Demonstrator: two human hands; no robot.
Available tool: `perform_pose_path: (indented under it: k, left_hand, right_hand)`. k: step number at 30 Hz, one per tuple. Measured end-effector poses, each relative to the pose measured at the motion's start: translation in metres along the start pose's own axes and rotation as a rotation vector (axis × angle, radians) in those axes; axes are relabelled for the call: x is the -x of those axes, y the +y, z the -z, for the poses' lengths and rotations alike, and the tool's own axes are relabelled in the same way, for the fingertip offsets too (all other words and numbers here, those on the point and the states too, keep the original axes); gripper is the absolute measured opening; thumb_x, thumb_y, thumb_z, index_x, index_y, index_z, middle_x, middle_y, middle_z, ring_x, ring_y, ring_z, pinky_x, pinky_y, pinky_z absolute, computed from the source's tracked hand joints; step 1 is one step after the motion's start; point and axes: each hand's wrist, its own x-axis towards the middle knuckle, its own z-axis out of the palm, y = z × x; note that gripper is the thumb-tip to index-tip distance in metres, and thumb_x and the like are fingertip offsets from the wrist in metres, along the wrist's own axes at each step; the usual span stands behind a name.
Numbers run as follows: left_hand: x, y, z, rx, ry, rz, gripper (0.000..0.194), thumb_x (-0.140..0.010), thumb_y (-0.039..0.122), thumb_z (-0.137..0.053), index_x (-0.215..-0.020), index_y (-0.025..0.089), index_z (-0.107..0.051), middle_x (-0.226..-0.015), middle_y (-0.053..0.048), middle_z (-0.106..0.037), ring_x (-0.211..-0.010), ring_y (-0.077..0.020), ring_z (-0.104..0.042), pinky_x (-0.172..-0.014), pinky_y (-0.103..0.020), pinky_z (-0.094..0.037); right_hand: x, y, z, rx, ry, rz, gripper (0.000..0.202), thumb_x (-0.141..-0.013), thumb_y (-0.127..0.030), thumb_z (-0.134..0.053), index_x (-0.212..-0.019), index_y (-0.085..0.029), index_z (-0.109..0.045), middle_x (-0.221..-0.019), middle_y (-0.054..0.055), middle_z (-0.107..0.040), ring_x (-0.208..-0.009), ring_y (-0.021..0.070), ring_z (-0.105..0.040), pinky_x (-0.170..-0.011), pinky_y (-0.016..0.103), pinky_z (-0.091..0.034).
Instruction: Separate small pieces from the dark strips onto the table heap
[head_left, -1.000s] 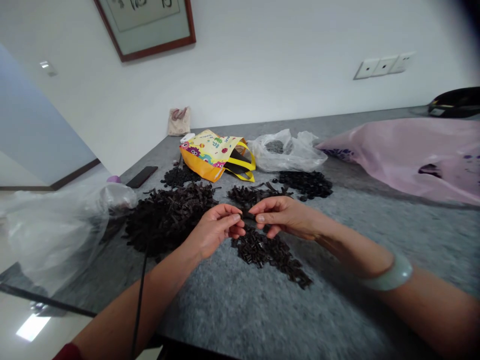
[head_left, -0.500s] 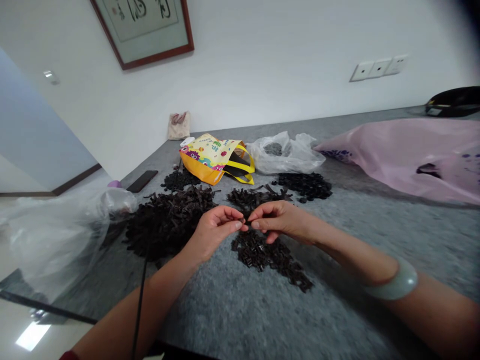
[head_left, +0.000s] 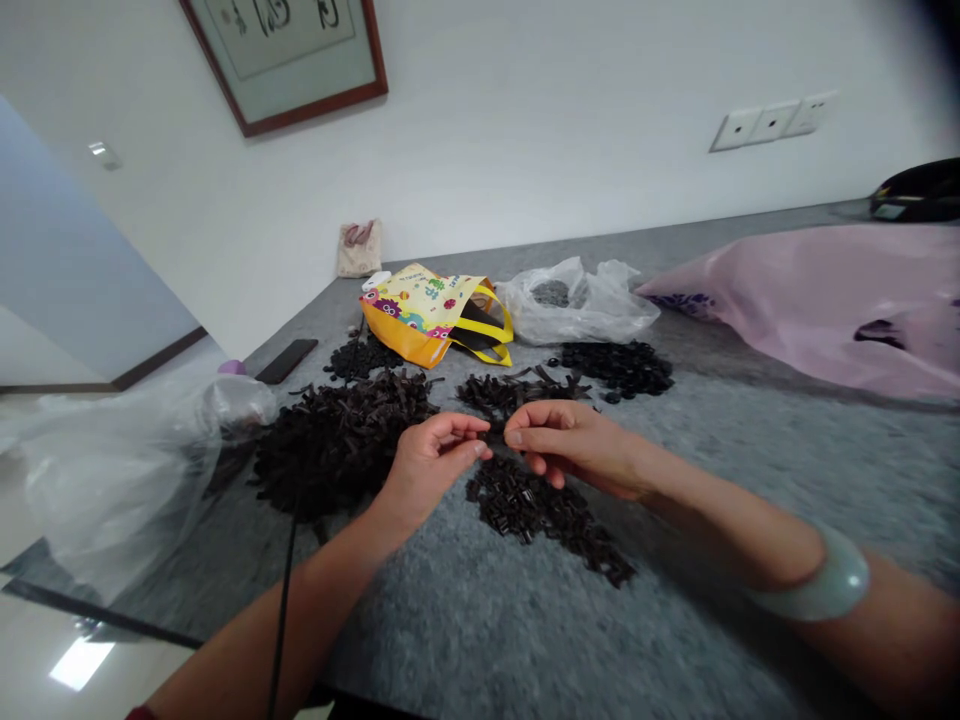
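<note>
Meeting almost fingertip to fingertip above the grey table (head_left: 465,630), the left hand (head_left: 426,468) has its thumb and fingertips close together, while the right hand (head_left: 581,448) brings thumb and forefinger into a pinch; whether either grips a small dark piece cannot be told against the dark background; a pile of short dark pieces (head_left: 525,505) lies on the near side of the fingertips; a large heap of dark strips (head_left: 345,430) spreads to the left, a smaller heap (head_left: 510,393) on the far side; black discs (head_left: 622,368) lie far right, near a translucent bag (head_left: 585,312).
</note>
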Motion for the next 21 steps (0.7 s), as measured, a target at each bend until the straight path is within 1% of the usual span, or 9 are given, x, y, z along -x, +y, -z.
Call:
perform_pose_path:
  k: [6, 10, 14, 17, 21]
  left_hand:
    - [0.0007, 0.0024, -0.0001, -0.057, 0.006, -0.018, 0.019, -0.077, 0.019, -0.070, -0.096, 0.018, -0.071, -0.081, -0.001, -0.070, -0.074, -0.0145, -0.069, -0.074, -0.029, -0.055]
    - [0.0003, 0.0012, -0.0002, -0.058, -0.001, -0.011, 0.018, -0.077, 0.020, -0.070, -0.096, 0.018, -0.071, -0.081, -0.001, -0.070, -0.074, -0.0149, -0.069, -0.074, -0.030, -0.055]
    - [-0.0001, 0.0000, -0.0008, -0.046, 0.008, -0.007, 0.018, -0.077, 0.019, -0.070, -0.095, 0.018, -0.071, -0.080, -0.001, -0.069, -0.073, -0.0143, -0.069, -0.073, -0.029, -0.055]
    - [0.0003, 0.0010, -0.0015, -0.032, 0.013, 0.002, 0.018, -0.077, 0.018, -0.071, -0.094, 0.019, -0.071, -0.080, -0.001, -0.069, -0.073, -0.0142, -0.069, -0.073, -0.029, -0.056]
    - [0.0010, 0.0012, -0.0022, -0.039, 0.011, 0.003, 0.018, -0.077, 0.018, -0.071, -0.094, 0.018, -0.071, -0.080, 0.000, -0.069, -0.072, -0.0142, -0.069, -0.072, -0.028, -0.056]
  right_hand:
    - [-0.0042, 0.0043, -0.0013, -0.003, 0.061, -0.033, 0.031, -0.072, -0.043, -0.079, -0.074, -0.018, -0.062, -0.055, -0.005, -0.053, -0.046, 0.0055, -0.044, -0.038, 0.015, -0.039]
    - [-0.0046, 0.0053, -0.0009, -0.001, 0.047, -0.041, 0.032, -0.072, -0.045, -0.079, -0.074, -0.017, -0.062, -0.055, -0.004, -0.053, -0.045, 0.0055, -0.043, -0.038, 0.016, -0.037]
    - [-0.0042, 0.0051, -0.0017, -0.027, 0.044, -0.046, 0.031, -0.070, -0.042, -0.081, -0.074, -0.018, -0.062, -0.053, -0.005, -0.051, -0.044, 0.0055, -0.041, -0.036, 0.016, -0.034]
    - [-0.0046, 0.0042, -0.0026, 0.009, 0.061, -0.053, 0.028, -0.072, -0.041, -0.077, -0.072, -0.018, -0.061, -0.052, -0.005, -0.051, -0.043, 0.0056, -0.040, -0.036, 0.017, -0.034]
    - [-0.0051, 0.0039, -0.0046, 0.066, 0.115, -0.058, 0.025, -0.075, -0.039, -0.073, -0.071, -0.018, -0.060, -0.050, -0.005, -0.050, -0.043, 0.0061, -0.040, -0.037, 0.018, -0.034]
